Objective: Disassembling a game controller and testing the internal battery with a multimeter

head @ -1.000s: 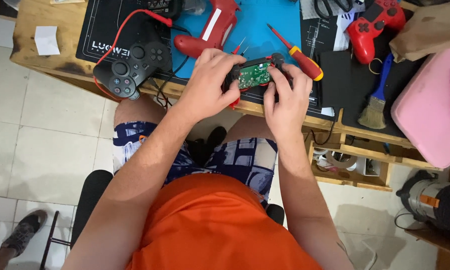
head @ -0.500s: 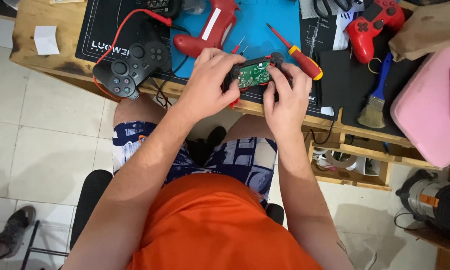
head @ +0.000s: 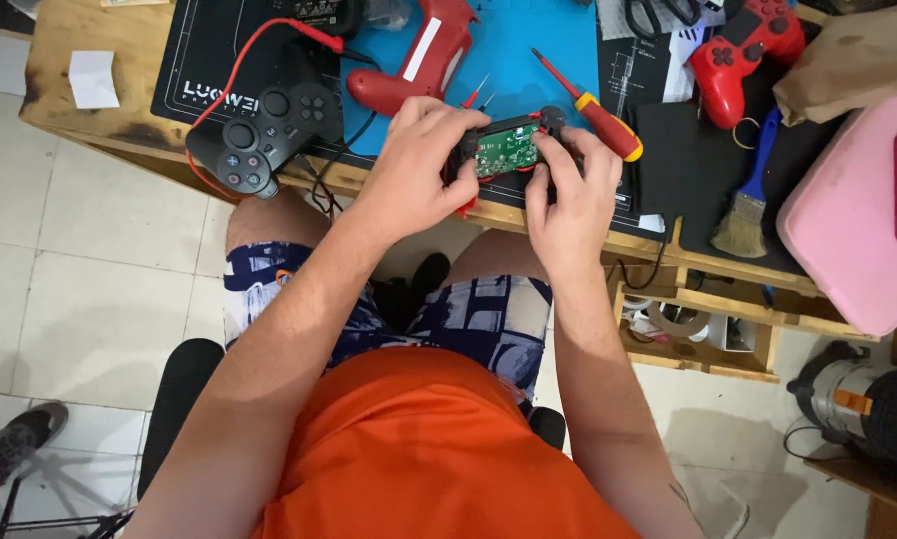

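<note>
Both the left hand [head: 419,160] and right hand [head: 568,190] grip closed around an opened black gamepad with green circuit board [head: 503,150], just beside the red-and-yellow-handled screwdriver [head: 593,107].

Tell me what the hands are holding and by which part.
Both hands hold an opened game controller, its green board showing: left hand on its left end, right hand on its right end.

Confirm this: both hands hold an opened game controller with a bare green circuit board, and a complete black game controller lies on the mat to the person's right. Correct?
Not quite. In the head view the complete black game controller lies to the person's left. The rest stands: left hand and right hand hold the opened game controller with a bare green circuit board.
</note>
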